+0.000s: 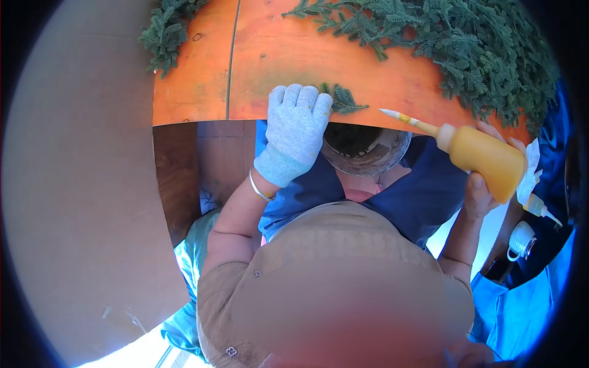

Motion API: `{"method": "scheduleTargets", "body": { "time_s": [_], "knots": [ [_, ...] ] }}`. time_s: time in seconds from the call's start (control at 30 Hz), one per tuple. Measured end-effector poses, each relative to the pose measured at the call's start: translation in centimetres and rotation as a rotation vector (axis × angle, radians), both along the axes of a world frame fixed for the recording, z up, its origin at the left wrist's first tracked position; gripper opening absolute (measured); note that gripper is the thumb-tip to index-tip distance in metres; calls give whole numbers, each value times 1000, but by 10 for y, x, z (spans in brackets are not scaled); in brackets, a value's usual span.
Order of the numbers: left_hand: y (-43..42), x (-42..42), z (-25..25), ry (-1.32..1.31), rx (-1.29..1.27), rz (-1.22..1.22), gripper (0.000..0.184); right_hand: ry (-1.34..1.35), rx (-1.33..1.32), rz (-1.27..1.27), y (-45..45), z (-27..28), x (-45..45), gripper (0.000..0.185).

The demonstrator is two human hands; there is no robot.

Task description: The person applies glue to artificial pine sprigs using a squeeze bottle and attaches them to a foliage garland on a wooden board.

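My left hand point(297, 126), in a pale grey-blue knit glove, is at the front edge of the orange wooden table point(190, 92). Its fingers are curled, and a small green fir sprig point(345, 101) sticks out from beside the index finger; the thumb is hidden. Bare and raised to the right, my right hand point(485, 184) wraps round a squeeze bottle point(485, 159) of yellow liquid. The bottle lies tilted, its long pale nozzle pointing left toward the sprig, apart from it.
A large heap of fir branches point(466, 49) covers the table's back right, with a smaller bunch point(164, 37) at the left. Below the edge, a round bucket point(368, 159) sits at my lap. At far right are a smaller bottle point(537, 207) and a white cup-like object point(521, 239).
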State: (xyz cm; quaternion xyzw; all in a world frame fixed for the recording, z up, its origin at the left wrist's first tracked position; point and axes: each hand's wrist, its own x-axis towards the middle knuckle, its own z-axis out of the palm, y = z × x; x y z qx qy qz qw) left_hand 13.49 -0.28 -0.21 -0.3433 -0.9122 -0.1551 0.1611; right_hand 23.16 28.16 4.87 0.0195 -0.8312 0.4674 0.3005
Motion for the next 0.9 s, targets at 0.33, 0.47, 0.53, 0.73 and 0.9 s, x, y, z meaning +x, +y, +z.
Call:
{"method": "scheduleTargets", "body": {
  "time_s": [0.33, 0.47, 0.53, 0.73, 0.9],
  "knots": [
    [8, 37, -8, -59, 55, -293, 18, 76, -107, -152, 35, -23, 54, 83],
    [-11, -50, 29, 223, 131, -37, 33, 47, -71, -163, 31, -21, 61, 84],
    [-10, -106, 22, 308, 184, -5, 35, 65, -78, -146, 29, -23, 61, 84],
    [-24, -146, 8, 23, 146, 35, 17, 91, -139, -137, 24, -21, 59, 85],
    [-19, -22, 24, -70, 272, 368, 16, 123, -191, -120, 26, -28, 56, 85]
  ]
}}
